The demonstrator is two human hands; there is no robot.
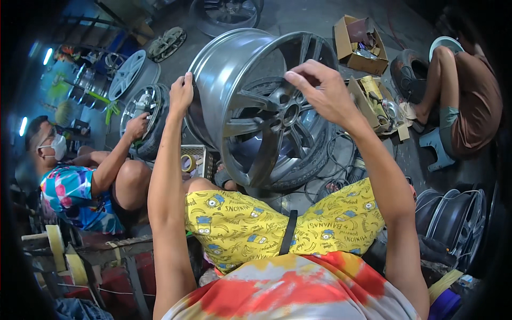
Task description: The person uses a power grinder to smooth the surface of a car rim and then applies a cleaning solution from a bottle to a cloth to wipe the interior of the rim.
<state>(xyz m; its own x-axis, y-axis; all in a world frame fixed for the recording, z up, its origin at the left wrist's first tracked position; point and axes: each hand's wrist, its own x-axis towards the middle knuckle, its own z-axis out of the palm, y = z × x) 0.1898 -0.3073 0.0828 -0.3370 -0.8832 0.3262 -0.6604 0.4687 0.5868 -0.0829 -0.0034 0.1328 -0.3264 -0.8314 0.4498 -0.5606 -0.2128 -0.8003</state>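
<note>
The grey floor [298,13] spreads out ahead of me, with a masked person in a patterned shirt [69,181] on my left and a person in brown [477,106] on a low stool [440,149] to my right. The big grey alloy wheel [289,113] sits just in front of my knees, tilted with its spoked face turned partly toward me, and a dark tyre [314,160] shows below it. Beyond it on the right is an open cardboard box [362,63]; near my left knee, a plastic crate [205,165]. My left hand [181,96] touches the wheel's outer edge, fingers close together; my right hand [322,85] is before the upper spokes, fingers curled toward the thumb, and I cannot tell whether they pinch anything. Smallest is a yellow tape roll [192,160] by the crate.
</note>
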